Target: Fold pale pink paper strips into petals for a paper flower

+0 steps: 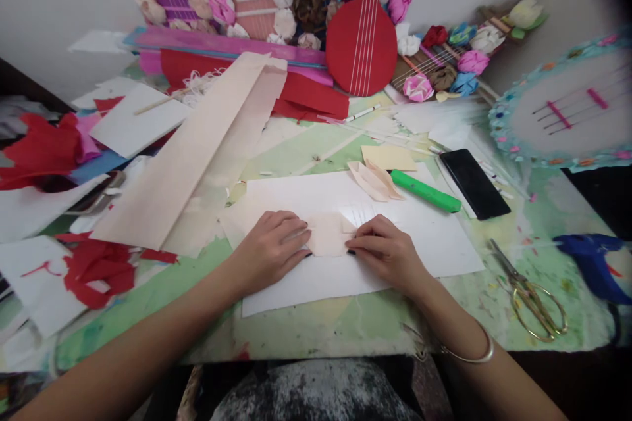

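Observation:
A small pale pink piece of paper lies on a white sheet in front of me. My left hand presses its left edge with curled fingertips. My right hand pinches its right edge, fingers together. Both hands rest on the white sheet. A folded pale pink paper shape lies just beyond them.
A green marker, a black phone and gold scissors lie to the right, with a blue glue gun at the far right. A long pale pink paper strip and red scraps lie left. Paper instruments stand behind.

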`<state>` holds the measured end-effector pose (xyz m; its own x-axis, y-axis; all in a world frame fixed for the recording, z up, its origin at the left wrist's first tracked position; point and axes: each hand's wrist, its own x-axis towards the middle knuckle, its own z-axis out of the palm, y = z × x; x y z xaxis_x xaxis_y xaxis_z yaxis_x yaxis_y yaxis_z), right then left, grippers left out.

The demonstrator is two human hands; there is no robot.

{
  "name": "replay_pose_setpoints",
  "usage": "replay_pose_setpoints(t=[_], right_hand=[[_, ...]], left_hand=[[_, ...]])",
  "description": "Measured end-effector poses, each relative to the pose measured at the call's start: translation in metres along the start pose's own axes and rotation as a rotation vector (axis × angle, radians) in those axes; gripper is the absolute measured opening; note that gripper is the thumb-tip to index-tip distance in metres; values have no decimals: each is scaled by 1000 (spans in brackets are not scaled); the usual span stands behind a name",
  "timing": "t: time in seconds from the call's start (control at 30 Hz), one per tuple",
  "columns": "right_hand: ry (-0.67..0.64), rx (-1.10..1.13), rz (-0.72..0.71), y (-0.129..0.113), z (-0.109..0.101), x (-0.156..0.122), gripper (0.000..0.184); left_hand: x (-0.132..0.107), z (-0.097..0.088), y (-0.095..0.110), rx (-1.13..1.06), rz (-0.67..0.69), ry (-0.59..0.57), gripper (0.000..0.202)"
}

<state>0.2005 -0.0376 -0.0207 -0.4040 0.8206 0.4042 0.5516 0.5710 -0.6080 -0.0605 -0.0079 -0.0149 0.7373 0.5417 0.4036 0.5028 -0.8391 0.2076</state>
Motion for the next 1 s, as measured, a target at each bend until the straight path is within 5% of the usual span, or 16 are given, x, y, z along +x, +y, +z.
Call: replay_pose_setpoints(t=[0.43,0.73,1.0], right_hand=[[-29,-6,62,-3,1,1,15],[-12,9,95,-3,2,1,14],[-25,19,153,-5,2,4,11]], left_hand=[[1,4,2,-38,99,88,23],[2,11,6,-4,36,131,9],[5,10,3,-381,-269,104,7]])
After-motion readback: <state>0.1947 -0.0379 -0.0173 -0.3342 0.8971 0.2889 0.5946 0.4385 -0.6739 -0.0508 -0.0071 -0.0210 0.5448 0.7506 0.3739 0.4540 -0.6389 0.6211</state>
